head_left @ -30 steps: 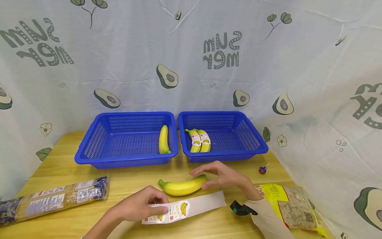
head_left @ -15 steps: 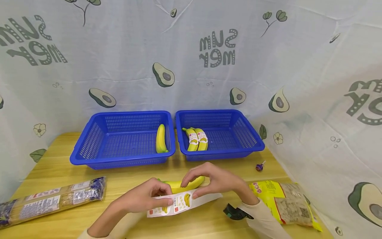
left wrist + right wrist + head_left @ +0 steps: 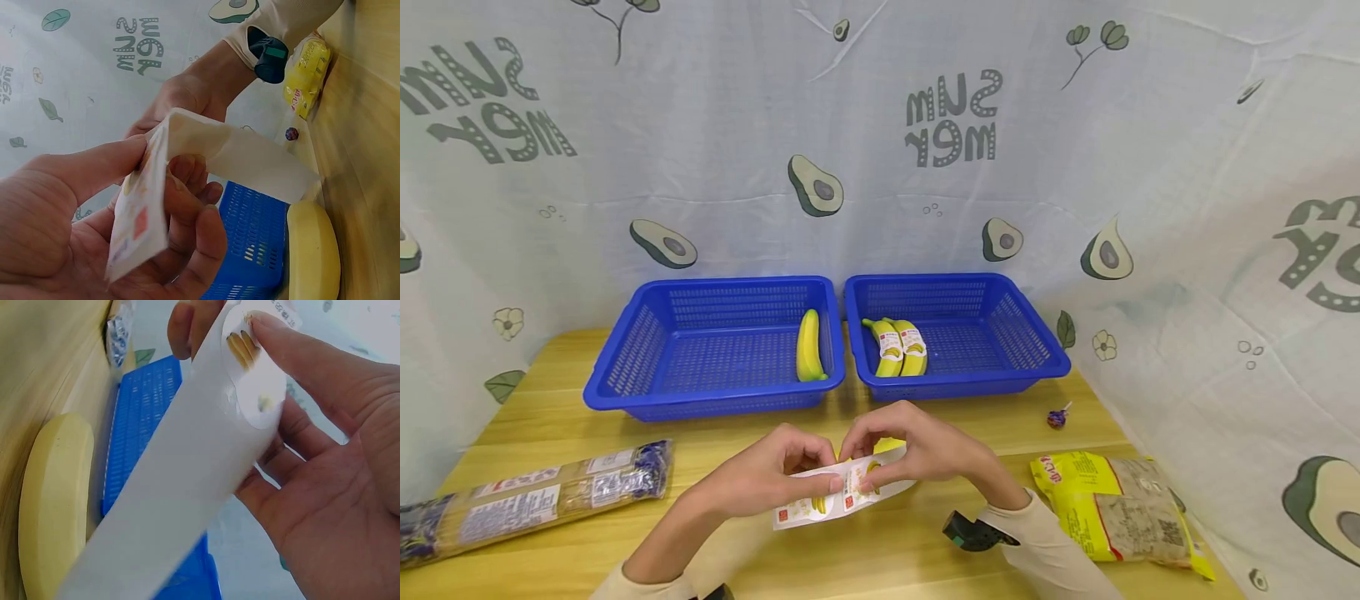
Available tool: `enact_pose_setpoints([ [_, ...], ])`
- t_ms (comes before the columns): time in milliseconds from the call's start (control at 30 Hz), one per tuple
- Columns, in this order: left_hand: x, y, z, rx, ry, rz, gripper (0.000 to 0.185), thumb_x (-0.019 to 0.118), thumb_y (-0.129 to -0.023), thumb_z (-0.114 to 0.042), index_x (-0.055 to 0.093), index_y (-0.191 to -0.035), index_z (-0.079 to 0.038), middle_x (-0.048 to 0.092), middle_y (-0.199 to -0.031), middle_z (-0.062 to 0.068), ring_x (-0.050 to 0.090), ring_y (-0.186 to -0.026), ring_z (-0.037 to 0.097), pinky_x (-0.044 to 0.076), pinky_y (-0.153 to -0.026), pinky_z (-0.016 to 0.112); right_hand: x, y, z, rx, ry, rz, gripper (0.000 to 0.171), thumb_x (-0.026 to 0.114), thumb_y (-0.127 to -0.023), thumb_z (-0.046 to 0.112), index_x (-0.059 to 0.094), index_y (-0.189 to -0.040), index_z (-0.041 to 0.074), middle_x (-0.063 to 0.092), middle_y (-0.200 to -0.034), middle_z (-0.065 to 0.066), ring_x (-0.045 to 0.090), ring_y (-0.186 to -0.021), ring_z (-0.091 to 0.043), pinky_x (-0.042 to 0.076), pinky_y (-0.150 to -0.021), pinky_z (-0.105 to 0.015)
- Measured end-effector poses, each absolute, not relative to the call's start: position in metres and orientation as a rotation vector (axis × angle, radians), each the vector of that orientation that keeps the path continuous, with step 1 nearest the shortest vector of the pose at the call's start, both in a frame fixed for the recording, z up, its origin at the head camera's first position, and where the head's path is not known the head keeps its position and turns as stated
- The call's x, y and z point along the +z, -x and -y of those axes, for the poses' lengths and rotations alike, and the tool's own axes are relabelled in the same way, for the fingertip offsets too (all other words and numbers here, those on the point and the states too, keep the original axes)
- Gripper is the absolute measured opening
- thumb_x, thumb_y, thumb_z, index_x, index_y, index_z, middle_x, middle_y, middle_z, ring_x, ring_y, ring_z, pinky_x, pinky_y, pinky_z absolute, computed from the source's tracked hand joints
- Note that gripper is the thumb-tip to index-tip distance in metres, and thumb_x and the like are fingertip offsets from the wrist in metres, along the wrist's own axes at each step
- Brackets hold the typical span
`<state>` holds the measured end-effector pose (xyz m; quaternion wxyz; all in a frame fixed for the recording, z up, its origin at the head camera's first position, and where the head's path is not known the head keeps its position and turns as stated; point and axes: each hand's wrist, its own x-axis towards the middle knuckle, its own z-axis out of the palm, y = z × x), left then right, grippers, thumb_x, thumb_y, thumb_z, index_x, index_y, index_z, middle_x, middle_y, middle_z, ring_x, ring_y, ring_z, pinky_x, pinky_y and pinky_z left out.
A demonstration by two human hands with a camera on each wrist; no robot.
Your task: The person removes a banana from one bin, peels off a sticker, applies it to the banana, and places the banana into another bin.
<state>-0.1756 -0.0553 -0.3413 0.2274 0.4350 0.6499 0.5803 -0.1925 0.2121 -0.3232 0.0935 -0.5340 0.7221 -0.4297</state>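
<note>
L hand (image 3: 760,477) & R hand (image 3: 936,446) each pinch bent strip (image 3: 181,444), well in from desk (image 3: 850,575) R edge; quick tug cd tear label (image 3: 253,378).

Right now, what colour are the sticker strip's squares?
The sticker strip has red squares, best seen in the head view.

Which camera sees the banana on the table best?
The right wrist view: the banana shows longest there, though cut off below. The left wrist shows a shorter piece; the head view, just a sliver behind the right hand and sticker strip.
</note>
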Motion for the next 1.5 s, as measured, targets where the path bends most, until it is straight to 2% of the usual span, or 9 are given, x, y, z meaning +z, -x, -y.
enact_pose_setpoints([
  [200, -0.338, 0.173, 0.054, 1.633, -1.148, -1.773, 0.022, 0.069, -0.107, -0.013, 0.070, -0.093, 0.004, 0.070, -0.086, -0.004, 0.064, -0.076, 0.006, 0.053, -0.064, 0.018, -0.322, 0.190, -0.213, -1.301, 1.566, -2.165, 0.027, 0.084, -0.092, 0.000, 0.071, -0.116, 0.003, 0.075, -0.102, -0.010, 0.066, -0.091, -0.013, 0.064, -0.083, -0.032],
  [400, -0.337, 0.173, 0.054, 1.664, -1.142, -1.769, 0.022, 0.069, -0.106, -0.013, 0.068, -0.091, 0.003, 0.067, -0.084, -0.003, 0.058, -0.072, 0.005, 0.046, -0.057, 0.017, -0.321, 0.187, -0.213, -1.311, 1.592, -2.171, 0.026, 0.083, -0.093, -0.002, 0.070, -0.115, 0.005, 0.074, -0.102, -0.010, 0.066, -0.090, -0.014, 0.064, -0.082, -0.032],
  [633, -0.337, 0.171, 0.054, 1.668, -1.146, -1.791, 0.021, 0.071, -0.105, -0.012, 0.068, -0.089, 0.001, 0.064, -0.083, -0.003, 0.056, -0.076, 0.005, 0.042, -0.052, 0.021, -0.321, 0.188, -0.213, -1.299, 1.645, -2.179, 0.020, 0.084, -0.093, 0.001, 0.072, -0.106, 0.008, 0.072, -0.094, -0.006, 0.064, -0.084, -0.015, 0.062, -0.077, -0.028],
  [833, -0.338, 0.173, 0.055, 1.658, -1.139, -1.809, 0.020, 0.072, -0.104, -0.012, 0.068, -0.088, 0.000, 0.061, -0.079, -0.004, 0.050, -0.068, 0.003, 0.034, -0.042, 0.021, -0.323, 0.191, -0.216, -1.293, 1.584, -2.170, 0.014, 0.083, -0.094, 0.002, 0.072, -0.102, 0.007, 0.072, -0.091, -0.007, 0.063, -0.084, -0.010, 0.063, -0.076, -0.029],
  [933, -0.340, 0.174, 0.055, 1.651, -1.141, -1.828, 0.020, 0.073, -0.103, -0.011, 0.068, -0.088, 0.001, 0.061, -0.080, -0.004, 0.051, -0.070, 0.004, 0.037, -0.047, 0.021, -0.325, 0.193, -0.218, -1.297, 1.516, -2.148, 0.009, 0.080, -0.097, 0.001, 0.072, -0.101, 0.005, 0.072, -0.091, -0.009, 0.064, -0.085, -0.008, 0.064, -0.078, -0.031],
  [1067, -0.343, 0.175, 0.055, 1.629, -1.116, -1.854, 0.019, 0.074, -0.103, -0.011, 0.069, -0.088, 0.001, 0.064, -0.083, -0.004, 0.056, -0.078, 0.007, 0.046, -0.063, 0.020, -0.328, 0.196, -0.220, -1.287, 1.459, -2.119, 0.007, 0.078, -0.098, 0.000, 0.073, -0.100, 0.002, 0.073, -0.092, -0.012, 0.066, -0.087, -0.008, 0.066, -0.081, -0.034],
  [1167, -0.345, 0.176, 0.055, 1.614, -1.095, -1.865, 0.019, 0.074, -0.102, -0.011, 0.070, -0.089, 0.001, 0.065, -0.083, -0.004, 0.057, -0.080, 0.008, 0.048, -0.070, 0.021, -0.329, 0.197, -0.223, -1.267, 1.455, -2.118, 0.006, 0.079, -0.098, 0.000, 0.073, -0.100, 0.001, 0.073, -0.092, -0.013, 0.067, -0.087, -0.009, 0.066, -0.081, -0.035],
  [1400, -0.346, 0.178, 0.056, 1.592, -1.100, -1.839, 0.018, 0.073, -0.103, -0.009, 0.069, -0.091, 0.004, 0.066, -0.085, -0.001, 0.058, -0.076, 0.007, 0.044, -0.060, 0.018, -0.328, 0.199, -0.225, -1.239, 1.430, -2.155, 0.005, 0.079, -0.098, 0.001, 0.074, -0.098, 0.003, 0.074, -0.091, -0.010, 0.067, -0.087, -0.007, 0.066, -0.082, -0.035],
  [1500, -0.347, 0.180, 0.058, 1.571, -1.112, -1.818, 0.015, 0.073, -0.102, -0.008, 0.071, -0.095, 0.006, 0.068, -0.087, 0.000, 0.058, -0.075, 0.005, 0.046, -0.062, 0.016, -0.327, 0.200, -0.227, -1.229, 1.427, -2.178, 0.005, 0.079, -0.098, 0.002, 0.074, -0.097, 0.004, 0.074, -0.091, -0.009, 0.066, -0.087, -0.007, 0.066, -0.083, -0.035],
])
